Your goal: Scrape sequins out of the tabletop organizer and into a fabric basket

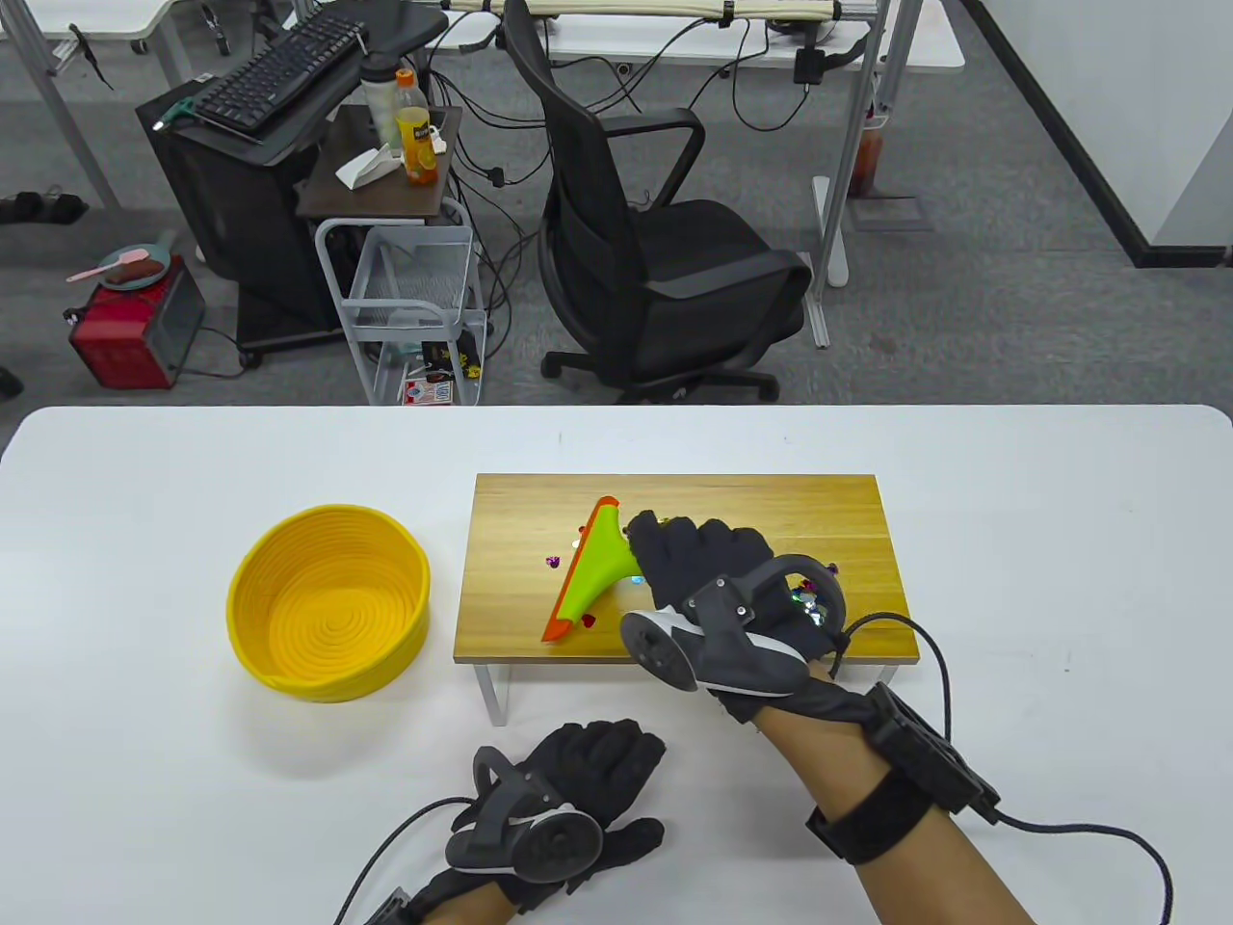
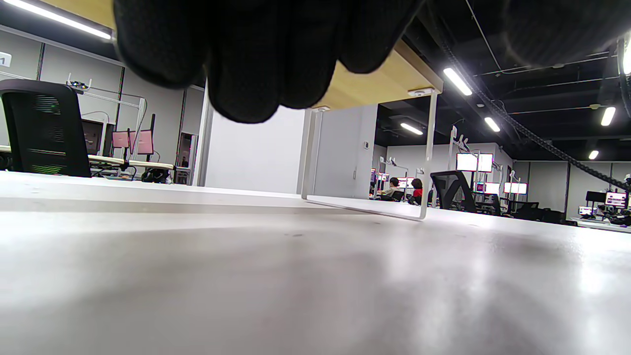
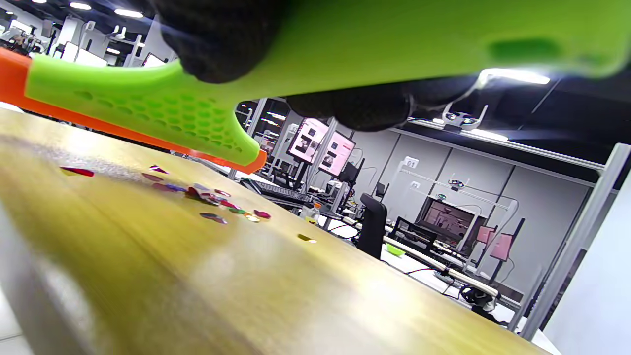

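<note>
A wooden tabletop organizer point(image 1: 771, 511) stands on white legs at the table's middle. Coloured sequins point(image 1: 554, 561) lie scattered on it; in the right wrist view they point(image 3: 212, 197) lie under the scraper. My right hand point(image 1: 703, 564) grips the handle of a green scraper point(image 1: 597, 568) with an orange blade; the scraper point(image 3: 207, 98) is held just above the wood. More sequins point(image 1: 807, 602) show behind my right hand's tracker. The yellow fabric basket point(image 1: 329, 597) sits to the organizer's left, holding nothing. My left hand point(image 1: 588, 780) rests flat on the table in front of the organizer, holding nothing.
The white table point(image 1: 1060, 540) extends around the organizer. One white organizer leg point(image 1: 493, 689) stands near my left hand and shows in the left wrist view point(image 2: 426, 153). A black office chair point(image 1: 655, 241) and a cart stand beyond the far edge.
</note>
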`<state>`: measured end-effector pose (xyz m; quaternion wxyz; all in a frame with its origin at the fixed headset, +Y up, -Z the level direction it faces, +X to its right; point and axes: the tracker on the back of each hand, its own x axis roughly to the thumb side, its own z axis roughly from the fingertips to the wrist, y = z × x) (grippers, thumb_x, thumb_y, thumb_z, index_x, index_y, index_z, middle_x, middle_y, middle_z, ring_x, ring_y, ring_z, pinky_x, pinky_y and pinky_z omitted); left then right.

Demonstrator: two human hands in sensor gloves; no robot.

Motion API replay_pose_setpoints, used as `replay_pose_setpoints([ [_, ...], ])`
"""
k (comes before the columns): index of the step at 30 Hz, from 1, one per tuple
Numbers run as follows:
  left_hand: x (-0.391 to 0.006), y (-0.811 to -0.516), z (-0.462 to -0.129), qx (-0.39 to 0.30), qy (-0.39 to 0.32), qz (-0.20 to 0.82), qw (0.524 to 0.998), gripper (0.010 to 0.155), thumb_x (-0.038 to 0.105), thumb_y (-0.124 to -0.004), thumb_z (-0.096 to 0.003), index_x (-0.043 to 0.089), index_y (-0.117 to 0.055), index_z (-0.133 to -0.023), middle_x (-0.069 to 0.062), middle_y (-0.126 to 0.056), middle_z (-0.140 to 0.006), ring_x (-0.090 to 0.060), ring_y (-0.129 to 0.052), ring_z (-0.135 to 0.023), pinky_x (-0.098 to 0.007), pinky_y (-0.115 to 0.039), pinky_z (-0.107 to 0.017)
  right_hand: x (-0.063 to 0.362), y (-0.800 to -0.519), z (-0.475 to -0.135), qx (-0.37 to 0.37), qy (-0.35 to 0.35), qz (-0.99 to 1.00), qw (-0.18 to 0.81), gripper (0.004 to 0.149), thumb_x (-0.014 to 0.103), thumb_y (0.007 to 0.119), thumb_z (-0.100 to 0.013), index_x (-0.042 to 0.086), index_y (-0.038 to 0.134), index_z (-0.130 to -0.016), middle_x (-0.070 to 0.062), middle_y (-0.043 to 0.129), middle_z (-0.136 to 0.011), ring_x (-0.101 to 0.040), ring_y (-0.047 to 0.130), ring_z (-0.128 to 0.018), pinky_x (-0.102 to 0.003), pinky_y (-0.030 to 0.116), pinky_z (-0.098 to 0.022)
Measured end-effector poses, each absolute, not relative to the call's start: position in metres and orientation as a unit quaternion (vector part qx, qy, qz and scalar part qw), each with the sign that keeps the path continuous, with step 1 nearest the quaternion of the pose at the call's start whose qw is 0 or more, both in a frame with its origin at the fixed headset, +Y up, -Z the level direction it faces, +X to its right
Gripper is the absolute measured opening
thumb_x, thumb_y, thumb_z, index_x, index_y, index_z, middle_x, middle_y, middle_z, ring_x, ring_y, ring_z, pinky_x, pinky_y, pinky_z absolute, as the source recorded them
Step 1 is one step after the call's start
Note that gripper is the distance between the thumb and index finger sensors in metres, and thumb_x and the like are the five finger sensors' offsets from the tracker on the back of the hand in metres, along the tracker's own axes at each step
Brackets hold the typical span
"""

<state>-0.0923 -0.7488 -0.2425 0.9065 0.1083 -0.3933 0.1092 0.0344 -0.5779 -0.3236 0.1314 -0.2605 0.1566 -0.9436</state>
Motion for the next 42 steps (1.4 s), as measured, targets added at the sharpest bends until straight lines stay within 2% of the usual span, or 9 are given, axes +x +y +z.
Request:
replay_pose_setpoints([
  [9,-0.093,-0.749,-0.244,0.106,-0.393,0.109,0.907,0.078,0.072,-0.071,-0.0399,0.020,-0.064,-0.098,-0.015,-0.078,-0.100,-0.038,-0.090,-0.080,-0.059,-0.076,-0.060,0.015,-0.580,-0.337,-0.264,0.139,-0.947,0.117,0.062,0.026,0.071,-0.050,0.020,0.056,-0.110,-0.011,0.073,-0.104,-0.040,0.084,-0.084,-0.057,0.069,-0.066],
  [17,-0.093,-0.748,-0.244,0.108,-0.392,0.110,0.907,0.078,0.072,-0.071,-0.0398,0.020,-0.064,-0.098,-0.015,-0.078,-0.100,-0.038,-0.090,-0.080,-0.059,-0.076,-0.060,0.022,-0.585,-0.344,-0.252,0.119,-0.952,0.125,0.063,0.024,0.070,-0.049,0.022,0.056,-0.110,-0.011,0.072,-0.105,-0.041,0.083,-0.085,-0.058,0.067,-0.066],
  [42,-0.091,-0.749,-0.243,0.104,-0.393,0.106,0.907,0.078,0.072,-0.071,-0.0399,0.020,-0.064,-0.098,-0.015,-0.078,-0.100,-0.038,-0.089,-0.080,-0.059,-0.076,-0.060,0.142,-0.579,-0.325,-0.159,0.095,-0.967,0.174,0.063,0.023,0.069,-0.049,0.022,0.057,-0.110,-0.011,0.072,-0.105,-0.042,0.083,-0.085,-0.060,0.067,-0.067],
])
